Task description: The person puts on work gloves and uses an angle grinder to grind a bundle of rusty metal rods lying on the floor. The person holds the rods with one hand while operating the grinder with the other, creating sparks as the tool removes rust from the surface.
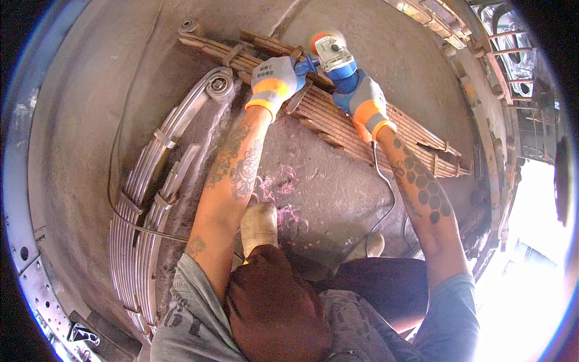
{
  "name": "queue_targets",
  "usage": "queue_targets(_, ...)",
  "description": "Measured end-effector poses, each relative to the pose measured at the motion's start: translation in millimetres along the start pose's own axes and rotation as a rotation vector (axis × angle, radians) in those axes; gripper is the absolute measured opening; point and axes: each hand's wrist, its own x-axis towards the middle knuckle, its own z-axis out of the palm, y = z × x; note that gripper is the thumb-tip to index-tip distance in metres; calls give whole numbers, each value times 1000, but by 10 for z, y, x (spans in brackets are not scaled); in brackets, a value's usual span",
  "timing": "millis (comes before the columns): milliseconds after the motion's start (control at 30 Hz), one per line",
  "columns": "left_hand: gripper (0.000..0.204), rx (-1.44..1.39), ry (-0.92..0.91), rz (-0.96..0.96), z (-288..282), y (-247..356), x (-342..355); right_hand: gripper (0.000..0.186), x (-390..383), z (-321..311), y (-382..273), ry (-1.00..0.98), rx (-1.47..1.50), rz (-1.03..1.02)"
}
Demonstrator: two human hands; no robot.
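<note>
In grey, orange-cuffed gloves, I hold an angle grinder (333,57) with an orange-red disc. My left hand (278,84) is closed on its blue side handle, and my right hand (363,99) is wrapped round its blue body. The disc, looking blurred, is over the upper part of a rusty, brown stack of leaf springs (325,123) lying diagonally on the floor. Whether it touches the metal, I cannot tell. A power cord (389,187) runs down from the grinder. To my left lie silvery, curved leaf springs (145,187) with clamps and a rolled eye.
My boot (259,226) rests on the stained concrete floor (301,202). A cable (157,230) crosses the silvery springs. Rusty metal parts (446,27) and racking (506,54) line the right side, near a bright opening. A perforated metal beam (33,277) runs along the left edge.
</note>
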Motion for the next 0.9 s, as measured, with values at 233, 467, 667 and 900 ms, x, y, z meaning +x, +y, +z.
queue_targets(233,37,-39,-85,-29,26,159,-105,57,-66,-30,214,-38,-6,14)
queue_targets(467,34,6,-109,98,205,188,-195,60,-222,-35,388,-9,51,-21)
queue_targets(667,32,22,-51,151,222,244,-272,60,-183,-15,498,-32,54,7)
queue_targets(900,31,2,-84,129,326,382,-247,52,-42,56,711,-102,-96,21)
